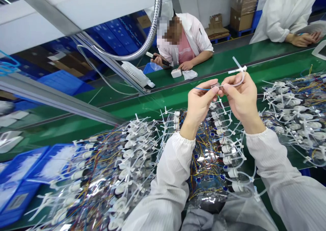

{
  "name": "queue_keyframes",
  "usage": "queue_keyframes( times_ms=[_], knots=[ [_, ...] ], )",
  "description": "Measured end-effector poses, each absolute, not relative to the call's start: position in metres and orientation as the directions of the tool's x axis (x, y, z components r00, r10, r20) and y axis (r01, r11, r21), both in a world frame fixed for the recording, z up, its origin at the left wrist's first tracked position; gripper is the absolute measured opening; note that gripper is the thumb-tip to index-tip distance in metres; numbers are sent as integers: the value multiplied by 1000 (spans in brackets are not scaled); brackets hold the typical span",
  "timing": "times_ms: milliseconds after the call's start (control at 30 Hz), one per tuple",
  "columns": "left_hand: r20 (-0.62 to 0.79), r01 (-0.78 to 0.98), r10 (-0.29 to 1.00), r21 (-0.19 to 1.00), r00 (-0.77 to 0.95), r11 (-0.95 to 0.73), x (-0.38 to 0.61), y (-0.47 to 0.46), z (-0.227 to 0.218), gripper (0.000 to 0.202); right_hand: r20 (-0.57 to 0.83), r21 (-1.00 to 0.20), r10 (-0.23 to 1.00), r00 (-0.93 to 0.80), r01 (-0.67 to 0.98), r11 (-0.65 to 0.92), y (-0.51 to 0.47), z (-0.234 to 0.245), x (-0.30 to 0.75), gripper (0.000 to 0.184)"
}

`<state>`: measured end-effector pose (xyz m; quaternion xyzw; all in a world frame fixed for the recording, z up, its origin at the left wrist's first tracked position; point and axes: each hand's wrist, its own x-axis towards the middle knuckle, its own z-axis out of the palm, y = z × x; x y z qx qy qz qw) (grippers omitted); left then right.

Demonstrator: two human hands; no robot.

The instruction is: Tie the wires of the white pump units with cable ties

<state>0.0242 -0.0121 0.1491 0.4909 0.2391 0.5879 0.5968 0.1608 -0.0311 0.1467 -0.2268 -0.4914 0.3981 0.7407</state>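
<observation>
Above the bench, my left hand (200, 102) pinches a small part (216, 86) from which a blue wire (202, 88) runs out to the left. Close beside it, the fingertips of my right hand (240, 97) are closed on the near end of a translucent tube (241, 80). That tube curves up and carries a white cable tie (238, 69) with its tail sticking out. Fingers cover most of the spot where part and tube meet, so I cannot tell whether they are joined. Below my hands lie rows of wired assemblies (230, 159) with white-and-black cylinders and tubes.
More wired assemblies (132, 156) cover the bench to the left, and others (295, 115) lie at right. Blue bins (16, 204) with white pieces stand at far left. A metal post (63, 92) and flexible metal hose (152, 31) cross the view. Two co-workers (196, 37) sit opposite.
</observation>
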Motion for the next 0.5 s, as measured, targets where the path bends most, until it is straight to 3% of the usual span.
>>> queue_keyframes(
  times_ms=[500],
  knots=[
    [354, -434, 916, 867, 188, -246, 26, -7, 143, 43, 494, -783, 848, 192, -325, 530, -33, 145, 164, 66]
  ],
)
